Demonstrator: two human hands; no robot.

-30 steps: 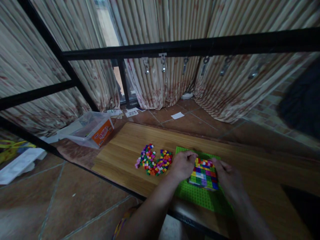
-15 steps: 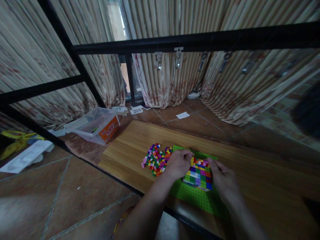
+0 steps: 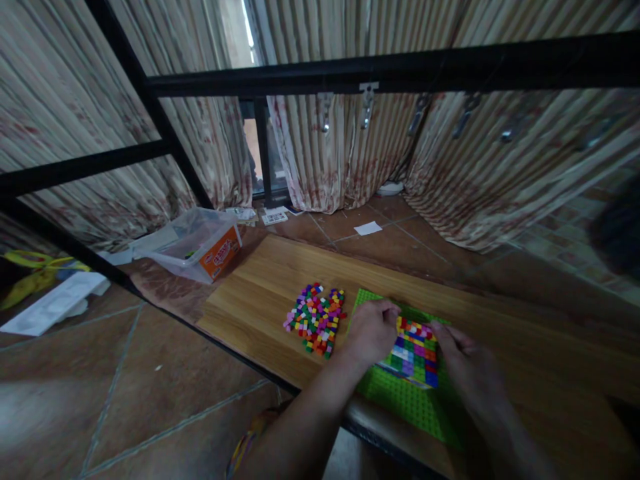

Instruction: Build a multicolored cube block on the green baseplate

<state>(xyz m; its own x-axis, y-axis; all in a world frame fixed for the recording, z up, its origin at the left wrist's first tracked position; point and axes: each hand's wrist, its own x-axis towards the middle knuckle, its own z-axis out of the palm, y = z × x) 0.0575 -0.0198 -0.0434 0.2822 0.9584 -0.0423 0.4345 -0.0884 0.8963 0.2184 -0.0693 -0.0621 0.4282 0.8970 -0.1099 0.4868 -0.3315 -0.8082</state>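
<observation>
A block of stacked toy bricks in many colours stands on the green studded baseplate. My left hand is closed at the block's far left corner, fingers curled and the fingertips partly hidden. On the right side, my right hand is closed with its thumb and fingers against the block's upper right edge. Whether a loose brick is pinched between the fingers of either hand cannot be made out. Left of the baseplate lies a pile of small loose toy bricks.
The wooden tabletop carries the plate and pile. Beyond its left end stands a clear plastic bin with an orange label. Black metal bars cross ahead, with metal clips hanging below. A white paper lies on the tiles before the curtains.
The baseplate, with the brick block and both my hands, has slid to the right. A wider strip of wood shows between it and the loose bricks. The camera view has shifted slightly.
</observation>
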